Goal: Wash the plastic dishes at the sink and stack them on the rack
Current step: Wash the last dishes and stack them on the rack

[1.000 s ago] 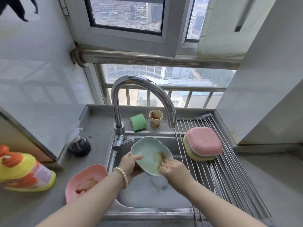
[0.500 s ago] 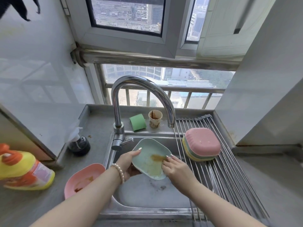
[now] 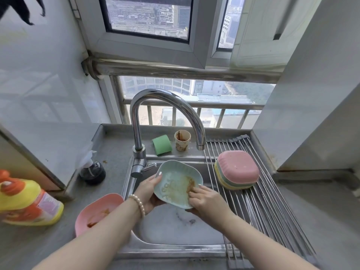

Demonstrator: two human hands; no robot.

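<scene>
No label here can be read: the print on the yellow and orange bottle (image 3: 27, 201) at your left is too blurred, and the pattern on the paper cup (image 3: 182, 140) may be a picture rather than writing. You hold the pale green dish (image 3: 176, 184) over the sink (image 3: 175, 227), tilted so its hollow faces you, its long axis running from upper left to lower right. Your left hand (image 3: 148, 190) grips its left rim, thumb over the edge. Your right hand (image 3: 204, 199) lays its fingers (image 3: 194, 191) on the brown smear inside, and looks to clasp the rim. A soiled pink dish (image 3: 97, 213) sits on the grey worktop (image 3: 39, 246) left of the sink. Washed dishes (image 3: 236, 169) lie stacked upside down on the rack (image 3: 263, 211). The faucet (image 3: 165, 114) arches before a barred window.
</scene>
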